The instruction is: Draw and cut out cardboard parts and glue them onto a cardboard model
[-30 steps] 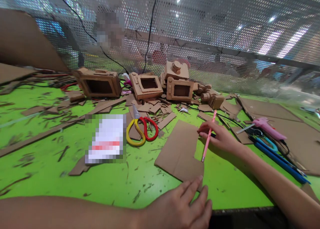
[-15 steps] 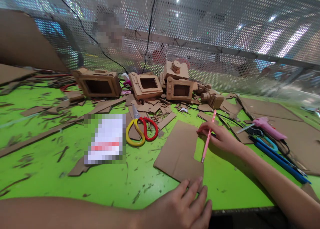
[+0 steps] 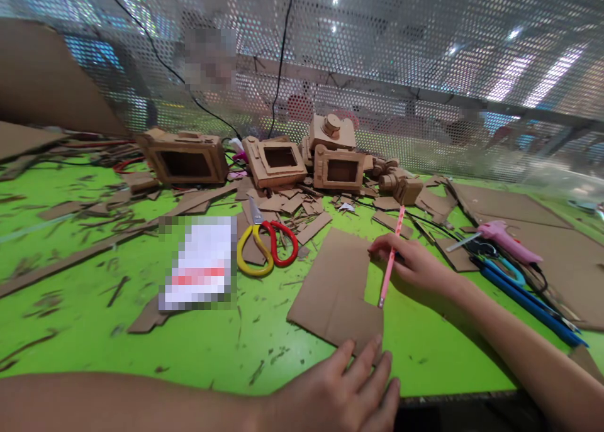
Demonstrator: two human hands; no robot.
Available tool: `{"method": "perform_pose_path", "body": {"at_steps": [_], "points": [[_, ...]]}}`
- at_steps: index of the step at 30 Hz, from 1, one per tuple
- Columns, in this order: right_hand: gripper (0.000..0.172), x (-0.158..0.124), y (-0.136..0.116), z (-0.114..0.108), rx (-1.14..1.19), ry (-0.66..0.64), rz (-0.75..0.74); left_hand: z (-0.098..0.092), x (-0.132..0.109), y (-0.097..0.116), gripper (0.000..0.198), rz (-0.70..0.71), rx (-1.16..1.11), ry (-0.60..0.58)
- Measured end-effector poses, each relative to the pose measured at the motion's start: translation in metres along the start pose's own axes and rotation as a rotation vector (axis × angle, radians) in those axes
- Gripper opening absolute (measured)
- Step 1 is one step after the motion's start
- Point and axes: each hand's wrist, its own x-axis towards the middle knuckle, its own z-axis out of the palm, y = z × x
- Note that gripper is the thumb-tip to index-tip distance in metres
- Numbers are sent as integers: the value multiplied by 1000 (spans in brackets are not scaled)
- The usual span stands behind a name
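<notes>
A flat piece of brown cardboard (image 3: 337, 287) with a notch cut from its right side lies on the green table (image 3: 198, 350). My left hand (image 3: 346, 382) rests on its near edge, fingers stretched and slightly apart. At the notch's upper right, my right hand (image 3: 408, 259) touches the cardboard's edge with its fingertips. That hand also holds a pink pencil (image 3: 390, 265), tilted, its metal-banded end toward the notch's inner corner. Something small and dark shows beneath the fingers; I cannot make it out.
Scissors (image 3: 267, 243) with yellow and red handles lie left of the cardboard. Cardboard cameras (image 3: 337, 171) stand along the back among scraps. A pink glue gun (image 3: 509, 243) and blue tool handles (image 3: 528, 300) lie at right. A perforated metal screen (image 3: 396, 55) rises behind.
My right hand and the pencil have shifted slightly left. The cardboard has moved a little left and toward me; my left hand stays almost in place.
</notes>
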Motion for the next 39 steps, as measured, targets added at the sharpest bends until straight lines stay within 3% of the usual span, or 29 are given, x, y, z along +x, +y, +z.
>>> {"method": "perform_pose_path", "body": {"at_steps": [14,24,30,39], "points": [[19,1,-1,1,-48,-12,-45,1,-1,0,27,11,-11,-15],[5,7,4,14,-121,212,65,-1,0,1,28,8,0,-26],[5,5,5,10,-111,203,122,-2,0,0,28,8,16,-28],[6,10,4,17,-94,212,54,1,-2,3,30,-5,4,-18]]}}
